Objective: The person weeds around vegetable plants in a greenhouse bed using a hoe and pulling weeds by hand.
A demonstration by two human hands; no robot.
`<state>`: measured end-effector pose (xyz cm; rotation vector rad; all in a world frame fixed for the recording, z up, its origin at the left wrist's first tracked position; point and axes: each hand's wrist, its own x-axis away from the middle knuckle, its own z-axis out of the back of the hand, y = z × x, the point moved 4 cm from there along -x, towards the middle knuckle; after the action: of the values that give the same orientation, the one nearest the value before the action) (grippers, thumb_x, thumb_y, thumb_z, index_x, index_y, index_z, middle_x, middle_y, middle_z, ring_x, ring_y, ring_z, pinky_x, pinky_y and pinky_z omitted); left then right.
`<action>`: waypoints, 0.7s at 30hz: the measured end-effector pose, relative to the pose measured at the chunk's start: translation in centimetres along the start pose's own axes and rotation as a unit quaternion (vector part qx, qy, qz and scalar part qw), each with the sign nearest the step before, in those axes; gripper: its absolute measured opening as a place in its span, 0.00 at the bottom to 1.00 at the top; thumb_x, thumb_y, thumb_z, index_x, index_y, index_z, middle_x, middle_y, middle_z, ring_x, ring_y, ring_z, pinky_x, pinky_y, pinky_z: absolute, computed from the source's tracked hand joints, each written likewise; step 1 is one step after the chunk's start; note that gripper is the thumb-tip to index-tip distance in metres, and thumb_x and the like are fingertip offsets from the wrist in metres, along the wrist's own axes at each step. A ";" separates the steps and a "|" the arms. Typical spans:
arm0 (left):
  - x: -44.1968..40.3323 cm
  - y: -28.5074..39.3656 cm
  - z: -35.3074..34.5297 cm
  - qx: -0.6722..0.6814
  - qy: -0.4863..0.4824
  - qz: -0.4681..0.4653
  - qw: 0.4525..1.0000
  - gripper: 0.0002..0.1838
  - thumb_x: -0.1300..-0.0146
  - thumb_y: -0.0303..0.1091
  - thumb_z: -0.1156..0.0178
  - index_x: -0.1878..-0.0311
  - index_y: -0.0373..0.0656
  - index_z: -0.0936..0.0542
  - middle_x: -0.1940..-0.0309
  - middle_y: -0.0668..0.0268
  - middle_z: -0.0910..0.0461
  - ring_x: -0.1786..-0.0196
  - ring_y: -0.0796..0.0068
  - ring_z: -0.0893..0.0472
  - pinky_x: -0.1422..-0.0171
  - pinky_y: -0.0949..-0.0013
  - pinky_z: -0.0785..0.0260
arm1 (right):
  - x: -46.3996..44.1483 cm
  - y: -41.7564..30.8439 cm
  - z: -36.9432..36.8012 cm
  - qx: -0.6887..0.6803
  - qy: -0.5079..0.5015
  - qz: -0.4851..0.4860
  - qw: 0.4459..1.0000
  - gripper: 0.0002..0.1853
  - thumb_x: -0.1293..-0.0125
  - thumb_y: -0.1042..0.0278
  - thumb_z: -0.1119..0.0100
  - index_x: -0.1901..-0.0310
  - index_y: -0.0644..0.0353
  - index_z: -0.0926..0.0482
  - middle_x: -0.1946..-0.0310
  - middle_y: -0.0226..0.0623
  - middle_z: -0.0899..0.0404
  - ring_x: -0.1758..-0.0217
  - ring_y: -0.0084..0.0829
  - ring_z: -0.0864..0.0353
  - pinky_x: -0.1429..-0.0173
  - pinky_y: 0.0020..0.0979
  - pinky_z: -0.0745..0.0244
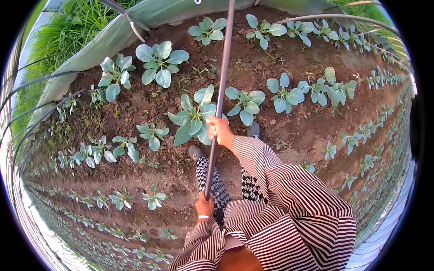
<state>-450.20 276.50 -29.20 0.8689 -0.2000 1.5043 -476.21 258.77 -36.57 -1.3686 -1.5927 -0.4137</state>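
A long dark pole (222, 74) runs from the top edge of the view down toward my body. Near its lower end, my left hand (205, 205) is closed round it, with a white band at the wrist. Higher up, my right hand (219, 131) grips the same pole. The pole's far end lies outside the view. Just left of my right hand, a large leafy plant (195, 119) grows in the brown soil (181, 101), and the pole passes over its right side.
Rows of leafy plants (283, 94) stretch left and right. My shoes (195, 152) stand on soil close to the large plant. Pale sheeting (97, 49) borders the bed, with grass (74, 34) beyond it. Thin curved hoops (40, 79) arch at the left.
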 end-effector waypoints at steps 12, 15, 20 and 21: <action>3.7 9.6 -0.2 0.019 -0.157 0.063 0.985 0.18 0.50 0.39 0.38 0.60 0.38 0.27 0.73 0.45 0.21 0.67 0.45 0.20 0.61 0.52 0.28 | -2.4 0.3 10.2 0.046 0.120 -0.063 0.990 0.07 0.46 0.72 0.43 0.75 0.59 0.32 0.90 0.23 0.44 0.92 0.19 0.46 0.87 0.25 0.47; 2.6 7.2 -0.1 -0.002 -0.096 0.019 0.995 0.14 0.48 0.37 0.39 0.62 0.41 0.28 0.76 0.46 0.22 0.69 0.44 0.21 0.64 0.50 0.29 | -1.7 -0.3 8.5 0.010 0.099 -0.051 0.994 0.08 0.45 0.70 0.45 0.76 0.60 0.32 0.91 0.24 0.44 0.93 0.20 0.44 0.88 0.28 0.44; -6.3 8.0 -3.1 0.023 -0.047 -0.010 0.999 0.13 0.48 0.36 0.39 0.65 0.38 0.30 0.78 0.46 0.24 0.70 0.42 0.22 0.66 0.49 0.32 | -6.5 -6.9 6.3 0.016 0.083 0.036 0.996 0.08 0.46 0.70 0.45 0.79 0.60 0.32 0.91 0.26 0.41 0.93 0.23 0.42 0.89 0.30 0.44; -7.4 9.2 -3.8 0.039 -0.059 -0.006 0.997 0.13 0.48 0.35 0.39 0.64 0.38 0.29 0.77 0.46 0.23 0.69 0.43 0.22 0.66 0.50 0.31 | -8.4 -7.9 6.9 0.031 0.097 0.043 0.994 0.08 0.47 0.70 0.45 0.79 0.60 0.32 0.91 0.27 0.41 0.93 0.24 0.42 0.89 0.30 0.43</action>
<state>-460.90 271.50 -32.96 1.0212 -0.2237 1.4592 -487.05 256.75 -44.27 -1.3031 -1.3724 -0.4296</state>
